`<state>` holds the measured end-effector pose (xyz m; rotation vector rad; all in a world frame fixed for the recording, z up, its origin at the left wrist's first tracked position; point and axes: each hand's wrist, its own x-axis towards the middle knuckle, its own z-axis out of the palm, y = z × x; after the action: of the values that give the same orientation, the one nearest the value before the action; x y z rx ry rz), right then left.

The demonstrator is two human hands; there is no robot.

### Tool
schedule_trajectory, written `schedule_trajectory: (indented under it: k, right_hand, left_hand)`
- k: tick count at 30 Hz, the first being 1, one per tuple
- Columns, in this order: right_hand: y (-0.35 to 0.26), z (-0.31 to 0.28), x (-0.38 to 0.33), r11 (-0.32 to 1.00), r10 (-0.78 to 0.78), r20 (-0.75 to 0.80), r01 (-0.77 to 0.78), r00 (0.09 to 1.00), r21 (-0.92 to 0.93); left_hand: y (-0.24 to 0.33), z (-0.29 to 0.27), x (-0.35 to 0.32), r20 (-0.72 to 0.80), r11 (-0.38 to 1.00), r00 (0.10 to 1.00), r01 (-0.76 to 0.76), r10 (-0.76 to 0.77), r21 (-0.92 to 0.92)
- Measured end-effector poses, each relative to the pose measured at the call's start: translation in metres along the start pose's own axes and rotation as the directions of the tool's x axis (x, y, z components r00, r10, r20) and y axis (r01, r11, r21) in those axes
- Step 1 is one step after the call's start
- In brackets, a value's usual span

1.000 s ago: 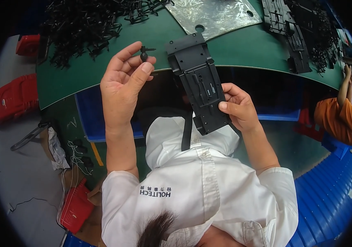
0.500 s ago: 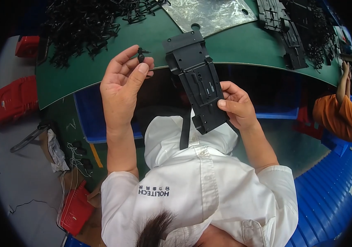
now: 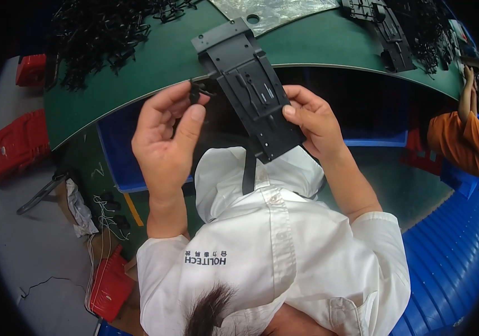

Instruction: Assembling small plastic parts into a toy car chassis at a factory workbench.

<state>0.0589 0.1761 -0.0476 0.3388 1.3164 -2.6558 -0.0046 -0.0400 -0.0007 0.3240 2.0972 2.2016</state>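
While L hand [image 3: 164,143] pinches 1 clip [image 3: 195,92], R hand [image 3: 315,120] holds 1 plate [image 3: 250,89].

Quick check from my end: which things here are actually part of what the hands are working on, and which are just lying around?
In hand:
- left hand pinching small black clip
- right hand holding black plastic plate

Lying about:
- heap of black parts on green table
- red bins
- blue crate
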Motion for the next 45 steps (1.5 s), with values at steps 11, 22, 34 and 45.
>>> schedule_trajectory:
  k: [11,22,34,45]
  right_hand:
    - [0.003,0.017,0.023,0.991,0.059,-0.046,-0.053,0.997,0.119]
    - [-0.001,0.017,0.022,0.988,0.054,-0.064,-0.044,0.996,0.150]
    - [0.000,0.017,0.025,0.989,0.035,-0.136,-0.016,0.990,0.144]
    - [0.001,0.020,0.026,0.999,0.002,-0.128,0.004,0.992,0.042]
  left_hand:
    - [-0.007,0.007,-0.014,0.307,0.780,0.891,-0.445,0.335,0.440]
    - [-0.016,0.026,-0.017,0.300,0.695,0.865,-0.501,0.401,0.516]
    - [-0.011,0.036,-0.010,0.386,0.634,0.837,-0.546,0.387,0.548]
    - [-0.009,0.041,-0.008,0.397,0.651,0.848,-0.527,0.352,0.547]
